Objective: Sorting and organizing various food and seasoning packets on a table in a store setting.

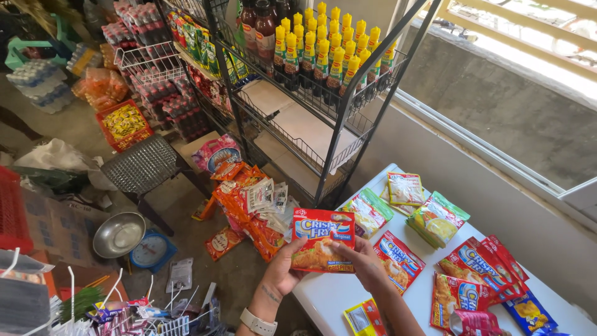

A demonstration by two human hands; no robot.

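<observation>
A left hand (283, 270) and right hand (367, 264) hold one red breading-mix packet (322, 239) up at the white counter's (329, 292) edge, fingers pinching its lower corners; light, limp and crinkly, it probably grips best by the edges. Roughly ten more sachets lie beyond; farther back, some twenty yellow-capped bottles (326, 56) fill the wire rack (348, 99).

I see a glossy red foil packet (322, 240) pinched in my left hand (283, 270) and right hand (367, 264) over a smooth matt white plastic table (329, 295), near a dark wire metal rack (323, 118) and shiny steel bowl (118, 234).
</observation>
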